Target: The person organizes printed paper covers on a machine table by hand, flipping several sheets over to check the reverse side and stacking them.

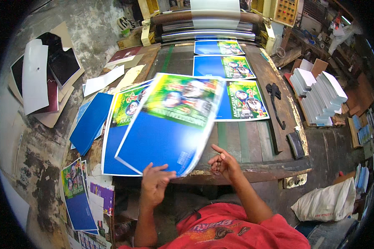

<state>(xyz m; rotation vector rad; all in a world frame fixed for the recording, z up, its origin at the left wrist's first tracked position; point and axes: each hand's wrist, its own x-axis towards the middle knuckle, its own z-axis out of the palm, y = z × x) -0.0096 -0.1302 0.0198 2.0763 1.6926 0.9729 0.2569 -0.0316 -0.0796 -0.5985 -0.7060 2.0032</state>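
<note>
On the floor at the far left lie white and dark card sheets (41, 74), and nearer the person a small pile of printed sheets (77, 195) in green and blue. A loose blue sheet (90, 122) rests at the left edge of the desk (253, 141), beside a stack of blue-and-green posters (116, 145) lying flat.

The left hand (154, 182) pinches the near edge of one glossy poster (170, 122) — thumb and fingers closed on its lower rim — and the poster is lifted and tilted above the stack, blurred, its blue half toward the person and its green picture half away. The right hand (223, 162) is just right of the poster's lower corner, fingers loosely curled and partly open, the forefinger pointing left; it holds nothing, and whether it touches the sheet cannot be told.

Further along the desk three more posters (224, 66) lie in a row running up to the roller machine (207, 25). A dark strap (275, 99) lies on the right side — and beyond the desk edge stands a fanned stack of white sheets (318, 93), with a white sack (326, 201) on the floor below.
</note>
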